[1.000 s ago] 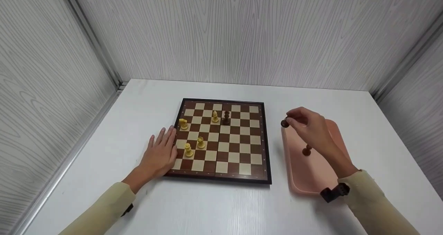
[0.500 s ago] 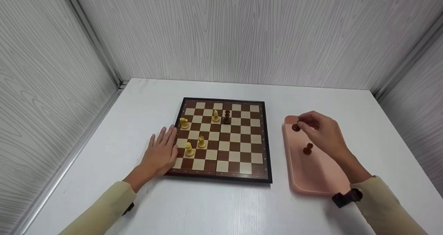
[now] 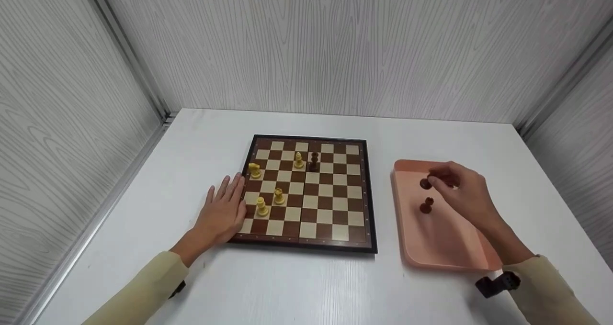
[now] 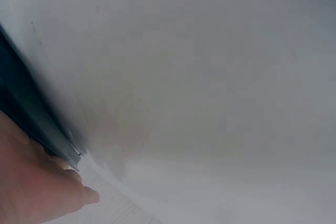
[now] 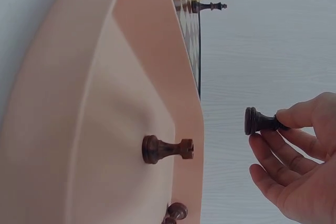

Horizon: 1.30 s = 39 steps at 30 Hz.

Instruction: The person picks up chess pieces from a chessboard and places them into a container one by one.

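Note:
My left hand (image 3: 220,215) lies with straight fingers on the left edge of the chessboard (image 3: 325,191); in the left wrist view part of that hand (image 4: 37,184) shows beside the board's dark side. Over the back of the pink tray (image 3: 445,239), my right hand (image 3: 462,191) pinches a dark chess piece (image 5: 265,123) between thumb and fingers, base outward. Its top is hidden by the fingers. Below, a dark rook (image 5: 168,149) stands upright in the tray. Another dark chess piece (image 5: 177,211) lies in it, partly cut off in the right wrist view.
On the board a yellow knight (image 3: 255,170) stands near the left edge, and two yellow pieces (image 3: 262,206) stand nearer the front. Farther back, a yellow piece (image 3: 299,160) is beside a tall dark piece (image 3: 314,162). Pale panels (image 3: 306,52) enclose the white table (image 3: 306,286).
My right hand has carried the dark chess piece rightward and slightly nearer, from the tray's left rim to above its inside. The left hand stays on the board's edge.

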Each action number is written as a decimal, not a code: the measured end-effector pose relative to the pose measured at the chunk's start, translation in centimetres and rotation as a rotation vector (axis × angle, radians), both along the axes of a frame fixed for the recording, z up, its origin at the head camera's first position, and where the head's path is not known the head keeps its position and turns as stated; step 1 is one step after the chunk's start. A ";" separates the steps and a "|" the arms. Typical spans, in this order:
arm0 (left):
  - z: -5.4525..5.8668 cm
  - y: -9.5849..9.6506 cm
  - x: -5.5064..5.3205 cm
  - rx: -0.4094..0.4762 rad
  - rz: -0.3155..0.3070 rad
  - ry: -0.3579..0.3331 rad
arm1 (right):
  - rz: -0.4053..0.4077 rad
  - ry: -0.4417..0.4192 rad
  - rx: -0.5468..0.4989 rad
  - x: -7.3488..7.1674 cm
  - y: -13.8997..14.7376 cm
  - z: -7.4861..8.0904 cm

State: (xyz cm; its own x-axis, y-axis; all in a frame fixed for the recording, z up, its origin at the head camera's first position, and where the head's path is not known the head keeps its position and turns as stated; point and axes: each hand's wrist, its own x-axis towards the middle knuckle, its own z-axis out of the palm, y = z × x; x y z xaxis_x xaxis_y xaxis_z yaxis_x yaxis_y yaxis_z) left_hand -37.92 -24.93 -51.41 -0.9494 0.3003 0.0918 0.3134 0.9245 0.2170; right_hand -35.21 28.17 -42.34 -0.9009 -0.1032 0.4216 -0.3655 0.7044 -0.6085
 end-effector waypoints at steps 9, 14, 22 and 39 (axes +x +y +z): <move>0.0 0.1 -0.1 -0.004 0.002 -0.001 | -0.047 -0.048 -0.026 0.9 1.9 -0.2; 0.0 0.1 0.0 -0.003 0.003 -0.002 | -0.069 -0.068 -0.028 1.3 3.0 -0.3; 0.0 0.1 0.1 0.009 0.000 0.004 | -0.083 -0.013 0.008 1.7 4.2 -1.0; 0.1 0.0 0.0 0.008 -0.002 -0.007 | -0.078 -0.002 0.007 2.2 5.6 -2.2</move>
State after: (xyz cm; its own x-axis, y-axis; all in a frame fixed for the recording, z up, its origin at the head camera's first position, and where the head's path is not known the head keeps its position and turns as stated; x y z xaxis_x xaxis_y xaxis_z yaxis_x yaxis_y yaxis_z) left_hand -37.89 -24.92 -51.35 -0.9495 0.3013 0.0873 0.3134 0.9221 0.2270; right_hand -32.98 33.75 -44.54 -0.9073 -0.0353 0.4190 -0.3077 0.7348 -0.6045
